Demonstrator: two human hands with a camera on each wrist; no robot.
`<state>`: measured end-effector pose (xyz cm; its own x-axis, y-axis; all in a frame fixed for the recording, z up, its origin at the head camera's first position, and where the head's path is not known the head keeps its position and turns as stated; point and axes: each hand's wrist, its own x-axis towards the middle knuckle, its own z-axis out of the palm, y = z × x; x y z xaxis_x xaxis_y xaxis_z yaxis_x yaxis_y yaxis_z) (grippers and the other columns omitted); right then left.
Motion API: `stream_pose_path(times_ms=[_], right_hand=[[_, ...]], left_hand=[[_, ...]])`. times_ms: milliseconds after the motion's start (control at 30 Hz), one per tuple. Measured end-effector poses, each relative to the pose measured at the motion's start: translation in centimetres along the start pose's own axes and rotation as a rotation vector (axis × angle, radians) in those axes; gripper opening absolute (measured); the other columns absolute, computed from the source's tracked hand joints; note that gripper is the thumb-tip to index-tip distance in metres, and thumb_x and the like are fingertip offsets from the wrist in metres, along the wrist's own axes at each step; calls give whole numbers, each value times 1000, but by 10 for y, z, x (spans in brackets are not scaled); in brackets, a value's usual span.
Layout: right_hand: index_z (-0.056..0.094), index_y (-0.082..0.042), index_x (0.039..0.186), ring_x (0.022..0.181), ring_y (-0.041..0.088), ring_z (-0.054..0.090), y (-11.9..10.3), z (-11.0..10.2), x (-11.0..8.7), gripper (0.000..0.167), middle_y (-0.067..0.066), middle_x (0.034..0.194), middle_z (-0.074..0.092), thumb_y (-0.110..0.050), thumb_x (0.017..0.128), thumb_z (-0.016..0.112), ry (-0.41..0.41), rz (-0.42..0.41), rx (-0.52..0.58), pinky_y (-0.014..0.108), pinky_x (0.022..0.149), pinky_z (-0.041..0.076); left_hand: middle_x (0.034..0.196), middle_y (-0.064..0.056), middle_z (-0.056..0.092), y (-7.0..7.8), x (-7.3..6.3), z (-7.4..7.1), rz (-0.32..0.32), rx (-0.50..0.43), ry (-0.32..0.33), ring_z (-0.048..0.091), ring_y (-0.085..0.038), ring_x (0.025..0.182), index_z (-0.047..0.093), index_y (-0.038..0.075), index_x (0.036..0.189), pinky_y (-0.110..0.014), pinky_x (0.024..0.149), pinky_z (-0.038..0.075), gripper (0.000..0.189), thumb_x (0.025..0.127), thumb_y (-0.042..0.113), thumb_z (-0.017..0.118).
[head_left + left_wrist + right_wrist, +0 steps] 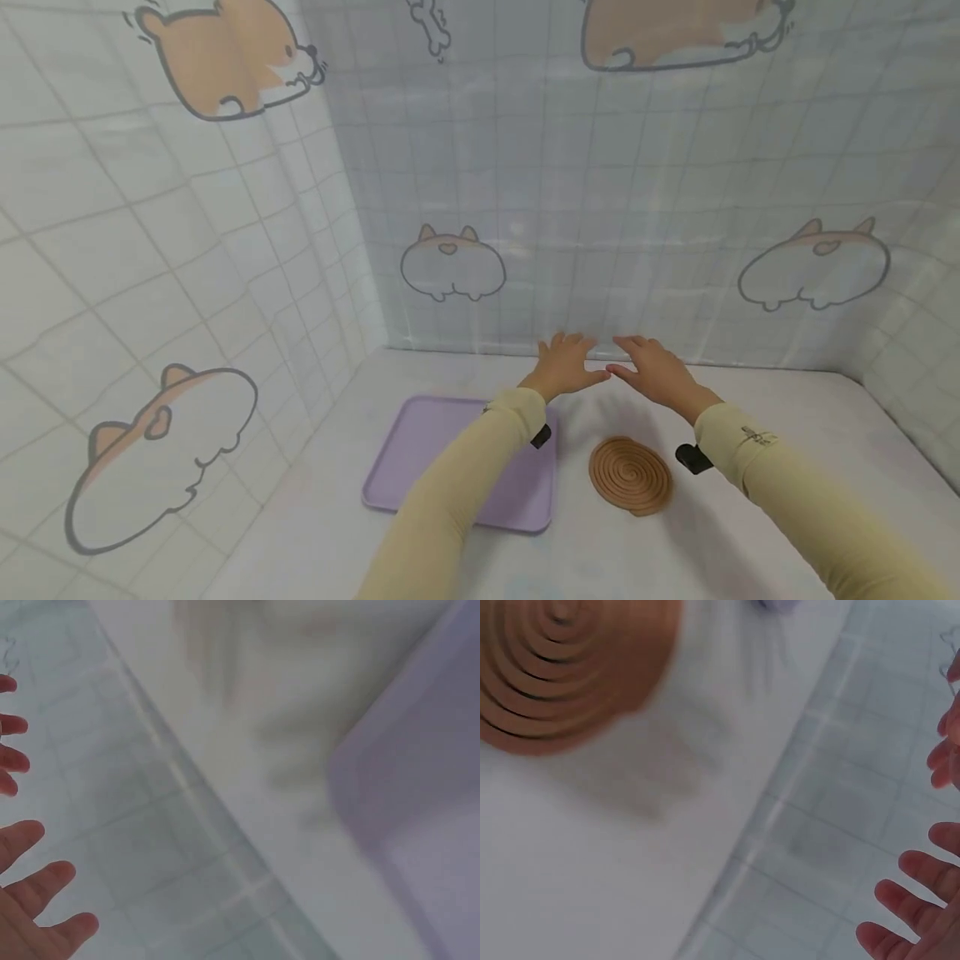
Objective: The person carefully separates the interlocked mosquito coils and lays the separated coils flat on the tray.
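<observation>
Both hands are raised over the far part of the table with nothing in them, fingers spread and thumbs close together. My left hand (564, 365) is above the table, beyond the far right corner of a purple tray (517, 508). To its right, my right hand (660, 372) hovers beyond a brown spiral coil (630, 475), a flat round disc lying on the table. In the left wrist view, fingers (41, 889) show at the left edge, apart from the tray (427, 795). The right wrist view has fingers (922, 885) at the right edge and the coil (577, 682) at upper left.
A white table (795, 433) bears the tray and coil. Tiled-pattern sheeting with cartoon dogs forms a back wall (577, 183) and a left wall (202, 250); another wall (915, 325) stands at the right.
</observation>
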<state>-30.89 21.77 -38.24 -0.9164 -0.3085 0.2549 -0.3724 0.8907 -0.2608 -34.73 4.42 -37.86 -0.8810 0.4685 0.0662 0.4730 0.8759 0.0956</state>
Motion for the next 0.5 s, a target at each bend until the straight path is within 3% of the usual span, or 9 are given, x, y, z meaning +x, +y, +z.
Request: stream_pose_path(times_ms=[233,500], right_hand=[[50,2,128,112,43,49,10,29,-29,52,27,123,51,-31,89,60,-20,29,16,56,86,42],[58,4,116,86,29,60,13,61,-66,42,15,96,60,-23,85,66,-85,73,52,44,71,51]], left_hand=[[138,2,44,14,-17,30,36,16,-13,38,-25,128,42,24,138,-53,101,30,66,84,59,53],[121,6,58,29,-39,64,53,21,-52,53,-19,107,56,23,127,-39,88,44,59,81,60,57]])
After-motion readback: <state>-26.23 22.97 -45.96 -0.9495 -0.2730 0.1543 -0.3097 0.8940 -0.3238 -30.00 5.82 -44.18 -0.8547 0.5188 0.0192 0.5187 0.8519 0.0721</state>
